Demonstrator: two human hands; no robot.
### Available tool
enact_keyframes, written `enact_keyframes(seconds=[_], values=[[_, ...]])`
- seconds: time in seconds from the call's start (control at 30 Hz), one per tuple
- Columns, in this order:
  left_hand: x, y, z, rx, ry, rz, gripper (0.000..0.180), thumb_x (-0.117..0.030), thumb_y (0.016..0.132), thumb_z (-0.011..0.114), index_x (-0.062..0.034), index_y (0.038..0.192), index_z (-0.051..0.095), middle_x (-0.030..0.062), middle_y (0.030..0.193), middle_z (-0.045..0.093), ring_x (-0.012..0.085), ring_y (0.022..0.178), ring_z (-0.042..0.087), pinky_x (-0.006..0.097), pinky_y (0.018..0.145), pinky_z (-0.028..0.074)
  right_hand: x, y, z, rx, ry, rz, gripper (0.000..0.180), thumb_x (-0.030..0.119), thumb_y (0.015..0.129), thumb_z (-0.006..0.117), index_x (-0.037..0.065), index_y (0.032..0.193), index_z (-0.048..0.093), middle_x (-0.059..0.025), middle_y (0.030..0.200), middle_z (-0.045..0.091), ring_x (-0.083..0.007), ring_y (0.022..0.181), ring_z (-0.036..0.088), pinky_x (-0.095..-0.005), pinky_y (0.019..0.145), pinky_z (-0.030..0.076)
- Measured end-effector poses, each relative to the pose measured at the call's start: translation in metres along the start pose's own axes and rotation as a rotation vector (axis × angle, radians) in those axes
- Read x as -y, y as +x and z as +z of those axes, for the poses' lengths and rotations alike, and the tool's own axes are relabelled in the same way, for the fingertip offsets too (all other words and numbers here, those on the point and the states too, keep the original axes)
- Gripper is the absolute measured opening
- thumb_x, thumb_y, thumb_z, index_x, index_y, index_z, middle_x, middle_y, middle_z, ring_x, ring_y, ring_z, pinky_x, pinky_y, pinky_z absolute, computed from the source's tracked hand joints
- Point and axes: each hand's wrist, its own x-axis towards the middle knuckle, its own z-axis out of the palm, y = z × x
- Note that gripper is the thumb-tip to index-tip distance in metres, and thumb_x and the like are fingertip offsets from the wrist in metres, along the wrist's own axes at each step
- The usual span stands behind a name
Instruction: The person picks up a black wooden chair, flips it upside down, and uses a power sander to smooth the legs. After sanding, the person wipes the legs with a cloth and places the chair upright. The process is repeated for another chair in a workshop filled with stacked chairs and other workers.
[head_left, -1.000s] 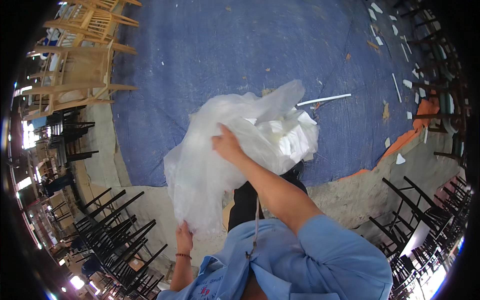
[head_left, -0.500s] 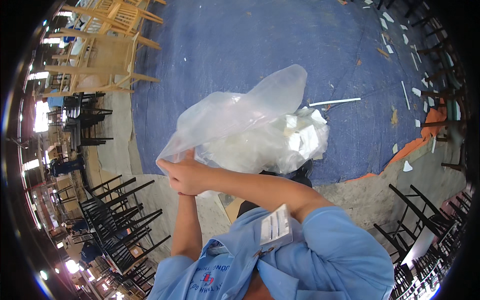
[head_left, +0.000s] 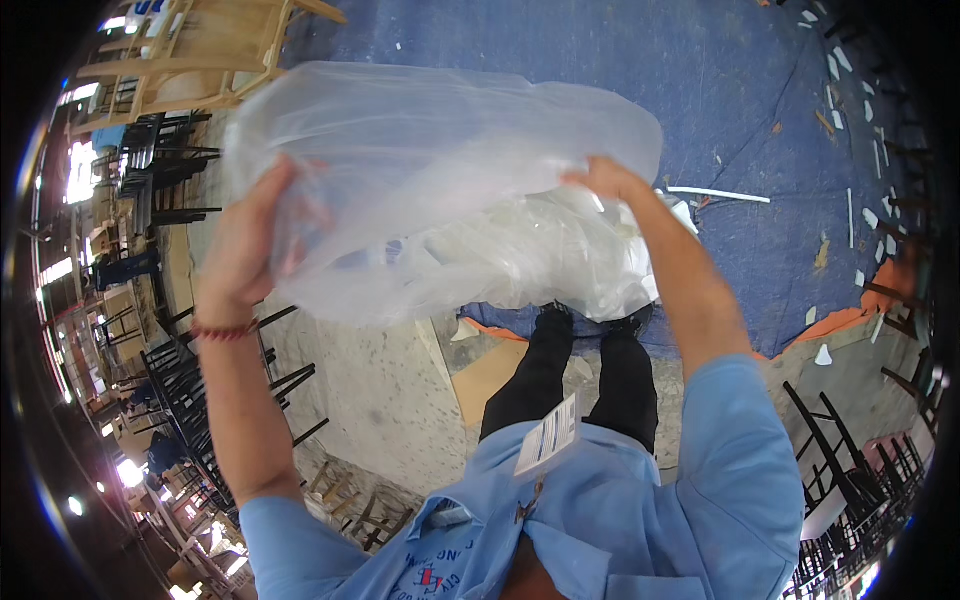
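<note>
A large translucent plastic bag [head_left: 430, 120] is spread wide in front of me, billowing and partly blurred. My left hand [head_left: 245, 240] grips its left end, with some fingers showing faintly through the film. At the bag's right part, my right hand [head_left: 608, 180] pinches the plastic, its fingertips smeared by motion. Beneath the spread bag lies a crumpled clear plastic bag [head_left: 560, 250] with white scraps in or under it, just beyond my feet. The lower bag is partly hidden by the upper one.
A blue floor sheet [head_left: 720, 90] stretches ahead, with a white strip [head_left: 720, 193] and scattered white scraps on its right. Wooden chairs [head_left: 200, 60] stand at far left, stacked black chairs [head_left: 190, 400] at left and more dark chairs [head_left: 840, 460] at right. Flat cardboard [head_left: 485, 380] lies near my feet.
My hands were close together at the left end of the bag. They are now far apart, the right one having moved right, and the bag is spread wider between them.
</note>
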Motion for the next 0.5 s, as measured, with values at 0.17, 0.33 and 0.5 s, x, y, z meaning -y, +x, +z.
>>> enact_keyframes(seconds=[0.17, 0.33, 0.5], values=[[0.018, -0.031, -0.055, -0.367, 0.353, 0.745, 0.047, -0.031, 0.1, 0.045, 0.0017, 0.134, 0.044, 0.0197, 0.118, 0.058, 0.0168, 0.073, 0.064, 0.023, 0.048, 0.049, 0.026, 0.048, -0.036, -0.67, 0.45, -0.133, 0.064, 0.051, 0.08, 0.066, 0.001, 0.119, 0.062, -0.0239, 0.12, 0.062, -0.0384, 0.108, 0.06, -0.0387, 0.094, 0.046], [0.053, -0.089, -0.123, -0.642, 0.676, 1.168, 0.056, -0.043, 0.099, 0.044, -0.0018, 0.137, 0.041, 0.0154, 0.119, 0.057, 0.0231, 0.094, 0.064, 0.036, 0.076, 0.057, -0.039, 0.074, 0.035, -0.666, 0.262, 0.091, 0.047, 0.03, 0.082, 0.063, 0.013, 0.126, 0.059, -0.0161, 0.13, 0.055, -0.0345, 0.116, 0.055, -0.0397, 0.098, 0.044], [0.074, -0.069, -0.124, -0.954, 1.063, 0.994, 0.055, -0.044, 0.099, 0.043, -0.0061, 0.139, 0.041, 0.0162, 0.123, 0.055, 0.0251, 0.101, 0.062, 0.037, 0.08, 0.056, -0.103, 0.141, 0.085, -0.381, -0.181, 0.124, 0.063, 0.01, 0.081, 0.056, 0.023, 0.141, 0.042, -0.0088, 0.141, 0.047, -0.0333, 0.125, 0.048, -0.0494, 0.102, 0.041]])
